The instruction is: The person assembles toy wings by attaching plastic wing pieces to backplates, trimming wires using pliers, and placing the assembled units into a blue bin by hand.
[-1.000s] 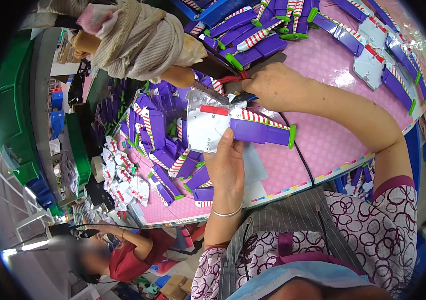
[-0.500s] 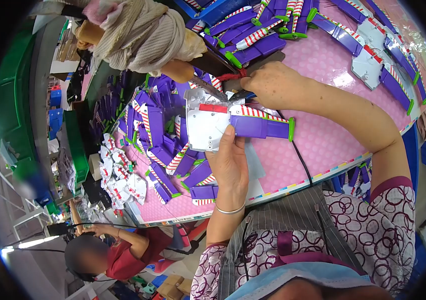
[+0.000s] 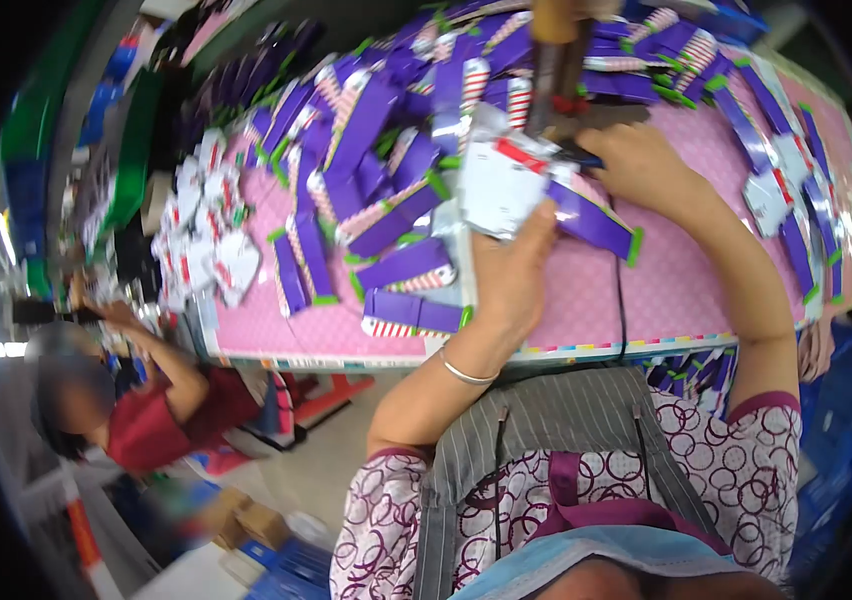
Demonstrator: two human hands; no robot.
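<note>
My left hand grips a white plastic toy body with a red strip, thumb on its near edge. A purple wing with a green tip sticks out from the body's right side. My right hand is closed around a slim dark tool, whose end points at the joint between body and wing. Its exact kind is not clear. Just above the body, a fixed upright metal tool with an orange-brown upper part comes down close to the work; blur hides its tip.
Loose purple wings lie heaped left and behind. White bodies are piled at the far left of the pink tabletop. A joined wing set lies at right. A black cord crosses the front edge. A person in red works at left.
My head view has shifted and turned, so the table appears more level. In view, both hands and the white body sit farther right. Each hand keeps its hold.
</note>
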